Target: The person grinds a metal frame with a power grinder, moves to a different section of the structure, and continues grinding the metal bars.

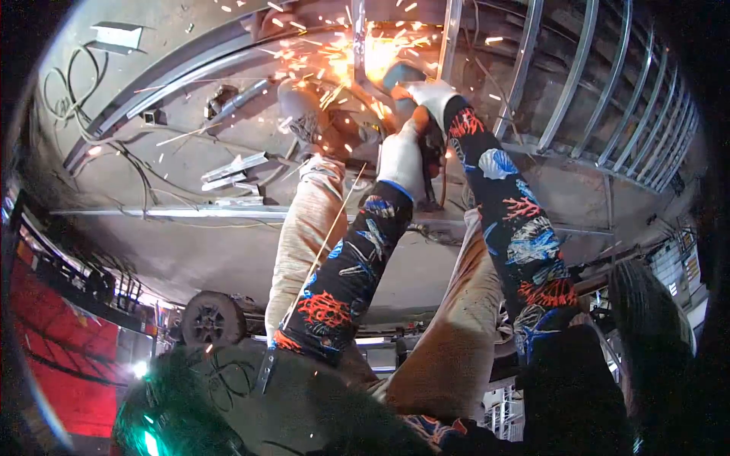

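Both my hands wear white gloves and are closed around an angle grinder (403, 74), partly hidden by them. My left hand (402, 161) wraps its rear body, and my right hand (434, 99) grips farther forward, close to the head. Bright sparks (376, 57) burst where the grinder meets an upright bar (359, 34) of a metal frame. Glare hides the exact contact point. Patterned dark sleeves cover both forearms.
My shoe (303, 114) is close to the sparks. A barred metal frame (589, 83) spreads across the upper right. Cables (125, 144), metal offcuts (234, 171) and a long metal bar (182, 214) lie on the floor. A wheel (211, 319) stands lower left.
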Tool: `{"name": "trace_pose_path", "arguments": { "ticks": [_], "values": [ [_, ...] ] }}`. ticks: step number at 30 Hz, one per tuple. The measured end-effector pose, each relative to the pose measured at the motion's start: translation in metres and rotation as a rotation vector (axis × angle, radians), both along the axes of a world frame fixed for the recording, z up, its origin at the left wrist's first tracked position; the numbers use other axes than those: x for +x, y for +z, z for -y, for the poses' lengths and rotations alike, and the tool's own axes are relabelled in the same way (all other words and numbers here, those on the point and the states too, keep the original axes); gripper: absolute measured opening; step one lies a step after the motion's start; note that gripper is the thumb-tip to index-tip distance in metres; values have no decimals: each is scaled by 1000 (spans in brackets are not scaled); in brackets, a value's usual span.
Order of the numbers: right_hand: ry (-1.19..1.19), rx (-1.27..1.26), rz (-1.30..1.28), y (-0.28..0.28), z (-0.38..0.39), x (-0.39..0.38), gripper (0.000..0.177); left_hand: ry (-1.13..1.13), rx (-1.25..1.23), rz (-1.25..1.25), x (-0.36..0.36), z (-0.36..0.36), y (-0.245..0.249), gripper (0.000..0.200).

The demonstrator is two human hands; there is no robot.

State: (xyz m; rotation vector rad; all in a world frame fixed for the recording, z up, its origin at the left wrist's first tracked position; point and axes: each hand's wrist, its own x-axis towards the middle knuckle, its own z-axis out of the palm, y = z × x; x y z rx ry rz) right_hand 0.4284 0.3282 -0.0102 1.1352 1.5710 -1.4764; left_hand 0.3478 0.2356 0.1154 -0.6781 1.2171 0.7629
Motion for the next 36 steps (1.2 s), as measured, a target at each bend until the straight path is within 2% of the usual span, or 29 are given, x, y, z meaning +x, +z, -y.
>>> {"name": "trace_pose_path", "arguments": {
  "ticks": [1, 2, 3, 5, 6, 8, 10, 11, 12, 14, 15, 16, 18, 19, 22, 23, 24, 27, 28, 30, 31, 32, 34, 36],
  "values": [
    [-348, -100, 164, -11, 5, 3, 39, 33, 12, 64, -1, 0, -1, 34],
    [-477, -28, 136, -65, 32, 23, 51, 61, 62, 97, -1, 1, -3, 34],
    [-445, 19, 107, -54, 30, 21, 41, 64, 53, 98, -2, 3, -4, 35],
    [-412, 72, 74, -51, 27, 18, 30, 67, 50, 98, -2, 4, -6, 35],
    [-308, 136, 88, -84, 39, 30, 32, 84, 26, 120, 0, 5, -6, 35],
    [-202, 196, 108, -82, 44, 29, 34, 101, -3, 149, -2, 7, -5, 35],
    [-688, -58, 266, -22, 19, 8, 40, 105, 21, 134, -2, 4, -4, 36],
    [-502, 26, 297, -18, 8, 4, 42, 130, 72, 165, -3, 3, -4, 36],
    [-503, 22, 298, -14, 6, 2, 42, 129, 68, 164, -2, 0, -3, 36],
    [-469, 280, 235, 0, 10, 0, 44, 125, 18, 75, -1, -4, 4, 35],
    [-227, 199, 286, -9, 3, -3, 51, 139, 21, 102, -2, -2, 2, 36],
    [-225, 202, 290, -14, 4, -2, 51, 141, 23, 107, -2, 1, -1, 36],
    [-292, 89, 305, -18, 6, 3, 64, 139, 83, 122, 0, 6, -7, 36],
    [-290, 93, 299, -20, 1, 3, 64, 208, 91, 186, -3, 5, -8, 34],
    [-410, 73, 349, -8, -1, -2, 58, 156, 107, 138, -5, 2, -8, 34],
    [-319, 189, 377, 7, -7, -6, 61, 191, 118, 169, -6, 2, -6, 33],
    [-320, 188, 383, 15, 2, -9, 61, 190, 116, 174, -3, 7, -6, 33],
    [-353, 423, 260, 26, 1, -10, 67, 327, 160, 313, -4, 6, -9, 34],
    [-387, 328, 285, 32, -1, -6, 68, 327, 156, 321, 1, 7, -6, 34],
    [-452, 144, 312, 31, -12, -9, 72, 290, 92, 146, 3, 0, -4, 30],
    [-169, 275, 360, 10, -5, -10, 61, 292, 82, 141, 1, -2, -5, 30],
    [-170, 268, 358, -7, 0, -2, 61, 294, 73, 135, 0, -2, -5, 29],
    [-367, 104, 300, 3, -8, -2, 65, 234, 89, 173, -5, -8, 0, 29],
    [-395, 106, 333, 21, -9, -9, 61, 222, 78, 167, -4, -2, 0, 29]
  ]
}}
